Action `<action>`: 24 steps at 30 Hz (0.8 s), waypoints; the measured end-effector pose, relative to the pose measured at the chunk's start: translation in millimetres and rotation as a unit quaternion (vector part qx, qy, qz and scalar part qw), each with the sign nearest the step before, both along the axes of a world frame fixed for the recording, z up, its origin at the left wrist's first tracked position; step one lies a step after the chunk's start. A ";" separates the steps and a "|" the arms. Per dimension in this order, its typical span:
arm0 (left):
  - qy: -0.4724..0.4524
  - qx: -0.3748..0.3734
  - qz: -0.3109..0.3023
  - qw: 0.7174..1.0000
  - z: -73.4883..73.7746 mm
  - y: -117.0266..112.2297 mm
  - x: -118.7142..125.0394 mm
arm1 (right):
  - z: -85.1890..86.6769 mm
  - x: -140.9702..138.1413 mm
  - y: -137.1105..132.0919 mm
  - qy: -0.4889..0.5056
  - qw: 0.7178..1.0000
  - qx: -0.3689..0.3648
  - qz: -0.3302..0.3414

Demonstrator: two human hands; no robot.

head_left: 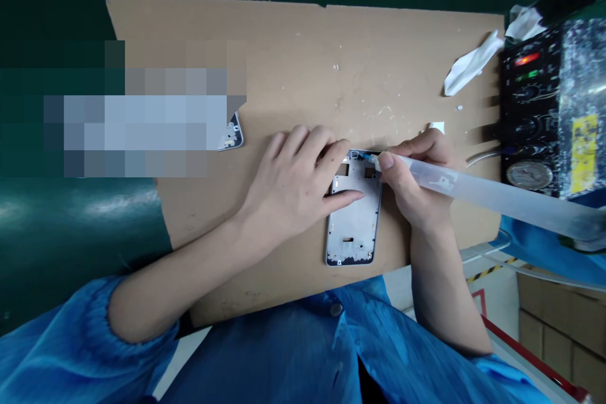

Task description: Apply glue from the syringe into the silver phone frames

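Observation:
A silver-grey phone frame lies flat on the brown cardboard, with cut-outs near its upper end. My left hand holds the frame steady at its upper left edge, fingers bent and thumb reaching over its face. In my right hand is a long translucent glue syringe, gripped close to its front end. Its thin blue tip is at the frame's top edge; whether it touches cannot be made out. Part of another phone frame shows to the left beside a blurred-out patch.
A cardboard sheet covers the green bench. On the right stands a black dispenser box with a round gauge, lit displays and a hose. Crumpled white tissue and small white scraps lie near it.

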State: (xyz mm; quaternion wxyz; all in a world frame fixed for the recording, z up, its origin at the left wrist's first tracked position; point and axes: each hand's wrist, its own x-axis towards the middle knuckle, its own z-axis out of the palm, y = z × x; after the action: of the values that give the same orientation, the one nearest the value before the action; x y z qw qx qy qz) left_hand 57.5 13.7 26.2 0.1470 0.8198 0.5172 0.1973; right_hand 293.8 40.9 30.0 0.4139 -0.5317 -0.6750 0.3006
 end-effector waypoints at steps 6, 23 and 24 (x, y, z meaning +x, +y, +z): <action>0.006 0.013 -0.002 1.000 -0.2 0.0 -0.1 | -2.5 3.0 -0.9 -0.011 1.000 -0.014 -0.002; 0.000 -0.008 0.003 1.000 0.8 -0.4 0.1 | -2.6 2.9 -0.7 -0.004 1.000 -0.021 -0.010; -0.003 -0.011 0.003 1.000 0.9 -0.4 0.1 | -2.4 3.1 -0.6 -0.007 1.000 -0.024 -0.011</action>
State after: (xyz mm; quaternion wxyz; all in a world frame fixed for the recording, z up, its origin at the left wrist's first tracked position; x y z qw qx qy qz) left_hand 57.6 13.3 27.0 0.1570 0.8160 0.5213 0.1942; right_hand 296.8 40.3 27.6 0.3998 -0.5507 -0.6648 0.3081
